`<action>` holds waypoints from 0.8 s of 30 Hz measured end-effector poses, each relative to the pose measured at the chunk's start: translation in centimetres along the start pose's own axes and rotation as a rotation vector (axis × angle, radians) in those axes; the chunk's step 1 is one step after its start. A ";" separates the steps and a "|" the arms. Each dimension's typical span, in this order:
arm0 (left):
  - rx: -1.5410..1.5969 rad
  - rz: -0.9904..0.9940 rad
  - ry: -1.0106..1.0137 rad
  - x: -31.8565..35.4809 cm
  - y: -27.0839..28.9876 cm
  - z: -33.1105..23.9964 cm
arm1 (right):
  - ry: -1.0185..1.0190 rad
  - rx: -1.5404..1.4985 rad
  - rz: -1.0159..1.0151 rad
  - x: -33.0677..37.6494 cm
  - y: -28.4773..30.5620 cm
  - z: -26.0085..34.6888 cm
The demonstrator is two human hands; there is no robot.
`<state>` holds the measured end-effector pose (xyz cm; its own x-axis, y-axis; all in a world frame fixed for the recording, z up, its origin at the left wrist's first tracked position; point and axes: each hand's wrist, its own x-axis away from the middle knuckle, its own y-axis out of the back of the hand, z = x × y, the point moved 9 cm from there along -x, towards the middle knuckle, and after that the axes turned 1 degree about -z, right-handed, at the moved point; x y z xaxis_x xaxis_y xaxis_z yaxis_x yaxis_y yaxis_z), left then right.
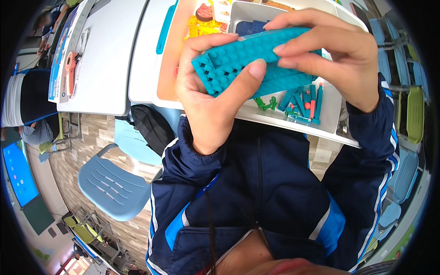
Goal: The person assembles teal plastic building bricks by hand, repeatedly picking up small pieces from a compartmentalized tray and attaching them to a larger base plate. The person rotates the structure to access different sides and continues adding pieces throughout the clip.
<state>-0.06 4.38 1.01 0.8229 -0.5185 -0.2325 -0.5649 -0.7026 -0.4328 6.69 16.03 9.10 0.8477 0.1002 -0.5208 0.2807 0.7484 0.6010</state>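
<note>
A block of teal building bricks (256, 49), with studs on top and cross-shaped holes at its left end, is held above a white parts tray (247, 113). My left hand (204, 103) is closed round its left end, thumb pressed across the near side and fingers behind it. My right hand (350, 59) grips it from the right, its thumb and fingertips on the upper studs. Whether a small separate piece lies under those fingertips I cannot tell. The block and both hands hide part of the tray.
In the tray lie yellow bricks (197, 30), dark blue bricks (250, 27), green pieces (266, 103) and teal and red pieces (305, 103). A white table (96, 59) holds an orange-handled tool (70, 68). Light blue chairs (114, 188) stand left, one with a black bag (153, 128).
</note>
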 end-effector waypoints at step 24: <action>0.257 -0.212 -0.049 -0.7 2.1 0.1 | -0.475 0.513 0.321 6.6 -2.5 -9.4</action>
<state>-1.82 3.36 0.18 0.9259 -0.3453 -0.1528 -0.3521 -0.6434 -0.6798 7.34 20.97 -1.55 0.9927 -0.1179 -0.0263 0.0631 0.3207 0.9451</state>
